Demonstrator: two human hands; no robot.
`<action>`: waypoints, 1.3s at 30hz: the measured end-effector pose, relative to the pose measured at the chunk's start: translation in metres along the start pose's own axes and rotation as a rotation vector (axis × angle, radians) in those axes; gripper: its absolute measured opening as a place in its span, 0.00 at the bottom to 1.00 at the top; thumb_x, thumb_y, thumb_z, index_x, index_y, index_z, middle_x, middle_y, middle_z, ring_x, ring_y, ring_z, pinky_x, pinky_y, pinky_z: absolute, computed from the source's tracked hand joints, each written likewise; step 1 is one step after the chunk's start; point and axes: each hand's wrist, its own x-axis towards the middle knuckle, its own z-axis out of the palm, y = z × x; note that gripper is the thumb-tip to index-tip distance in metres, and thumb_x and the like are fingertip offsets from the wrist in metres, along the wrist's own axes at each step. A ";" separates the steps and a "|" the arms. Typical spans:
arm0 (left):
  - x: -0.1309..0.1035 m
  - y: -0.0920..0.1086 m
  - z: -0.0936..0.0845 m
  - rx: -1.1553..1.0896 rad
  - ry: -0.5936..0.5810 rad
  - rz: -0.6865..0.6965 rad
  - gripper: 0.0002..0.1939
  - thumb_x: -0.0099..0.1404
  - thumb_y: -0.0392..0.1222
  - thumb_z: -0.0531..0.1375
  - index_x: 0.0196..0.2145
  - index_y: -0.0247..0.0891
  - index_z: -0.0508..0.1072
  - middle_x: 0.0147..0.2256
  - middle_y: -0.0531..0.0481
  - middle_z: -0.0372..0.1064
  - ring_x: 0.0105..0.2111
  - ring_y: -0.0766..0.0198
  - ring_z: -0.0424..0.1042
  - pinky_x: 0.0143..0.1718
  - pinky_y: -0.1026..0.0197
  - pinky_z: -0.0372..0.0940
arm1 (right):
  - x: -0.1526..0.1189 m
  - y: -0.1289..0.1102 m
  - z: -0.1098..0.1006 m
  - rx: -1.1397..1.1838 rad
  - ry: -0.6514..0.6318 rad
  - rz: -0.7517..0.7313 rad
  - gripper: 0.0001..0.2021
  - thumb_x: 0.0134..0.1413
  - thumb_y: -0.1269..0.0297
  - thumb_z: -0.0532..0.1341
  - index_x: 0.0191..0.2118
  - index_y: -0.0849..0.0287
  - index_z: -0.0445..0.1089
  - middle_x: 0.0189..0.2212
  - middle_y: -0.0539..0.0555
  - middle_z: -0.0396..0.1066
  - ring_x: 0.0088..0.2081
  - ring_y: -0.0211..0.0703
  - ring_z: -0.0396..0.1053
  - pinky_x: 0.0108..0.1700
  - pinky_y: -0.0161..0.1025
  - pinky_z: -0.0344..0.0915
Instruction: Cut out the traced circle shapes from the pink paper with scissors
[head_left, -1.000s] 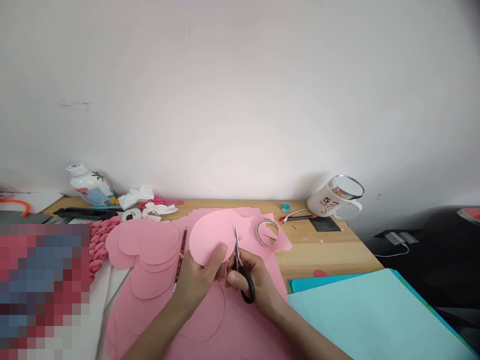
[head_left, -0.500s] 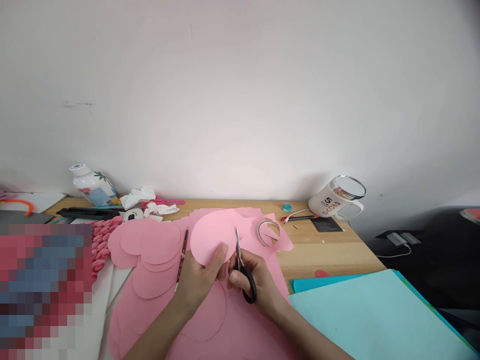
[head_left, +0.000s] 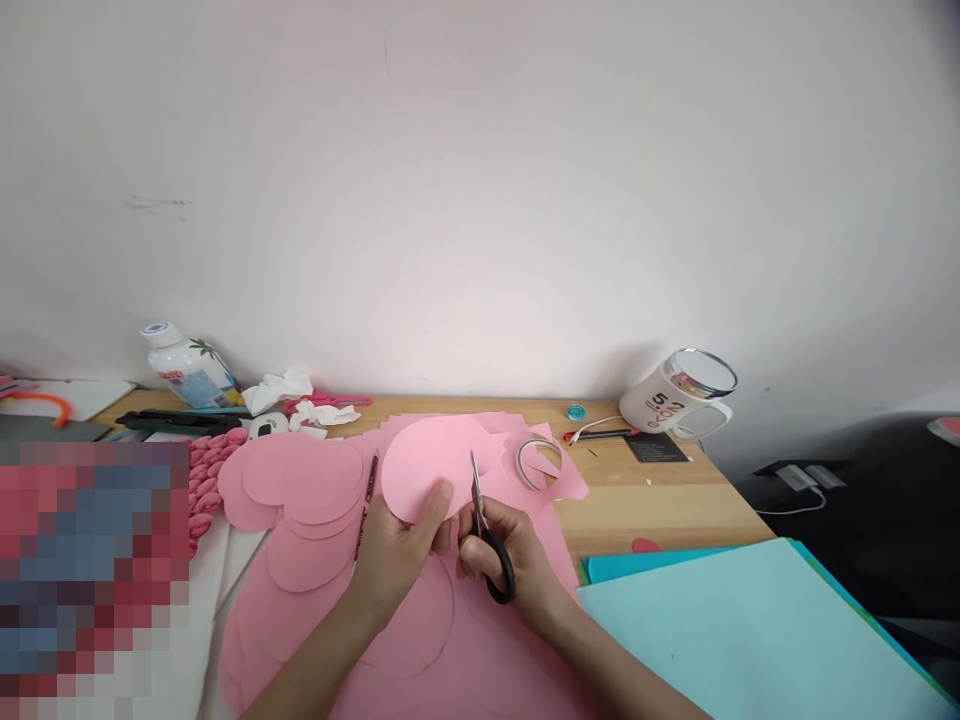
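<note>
I see two hands over the wooden table point(head_left: 660, 500). My left hand point(head_left: 394, 555) pinches one pink paper circle point(head_left: 431, 465) at its lower edge, thumb on top, and holds it raised a little above the big pink sheet point(head_left: 480, 660). My right hand point(head_left: 514, 565) is closed through the black handles of one pair of scissors point(head_left: 486, 535); the blades point up beside the right edge of the circle, and I cannot tell if they bite the paper or only touch it. To the left lies a pile of cut pink circles point(head_left: 307, 500), perhaps five or six, because they overlap. One pencil point(head_left: 366, 500) lies between this pile and my left hand. At the back stand one white mug point(head_left: 675, 400) and one white bottle point(head_left: 184, 365). One turquoise sheet point(head_left: 735, 630) is at the right, near my right forearm.
</note>
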 end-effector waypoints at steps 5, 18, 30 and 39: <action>0.000 -0.001 0.000 -0.007 -0.022 0.027 0.23 0.60 0.48 0.54 0.11 0.38 0.59 0.11 0.55 0.56 0.15 0.70 0.57 0.20 0.65 0.56 | -0.001 0.000 0.002 -0.016 0.013 -0.004 0.08 0.44 0.64 0.60 0.22 0.59 0.61 0.14 0.45 0.61 0.17 0.34 0.55 0.20 0.32 0.52; 0.000 0.000 0.002 0.024 0.044 0.067 0.18 0.56 0.48 0.57 0.14 0.38 0.60 0.11 0.58 0.55 0.14 0.70 0.58 0.17 0.67 0.56 | -0.002 0.003 0.004 0.012 0.021 -0.039 0.13 0.44 0.58 0.63 0.21 0.59 0.61 0.14 0.46 0.60 0.16 0.33 0.56 0.19 0.32 0.52; 0.001 0.000 0.001 0.025 0.040 -0.001 0.16 0.56 0.48 0.56 0.16 0.39 0.61 0.12 0.57 0.56 0.14 0.69 0.58 0.17 0.65 0.56 | -0.001 0.002 0.004 -0.010 0.021 -0.020 0.16 0.44 0.56 0.65 0.20 0.59 0.59 0.13 0.44 0.60 0.16 0.33 0.55 0.20 0.32 0.52; 0.002 0.000 -0.001 0.052 -0.063 -0.108 0.16 0.54 0.46 0.56 0.14 0.38 0.60 0.11 0.57 0.54 0.14 0.69 0.57 0.19 0.64 0.56 | 0.004 -0.005 0.003 0.088 -0.057 -0.160 0.15 0.46 0.54 0.65 0.26 0.58 0.62 0.19 0.48 0.67 0.25 0.40 0.64 0.27 0.35 0.55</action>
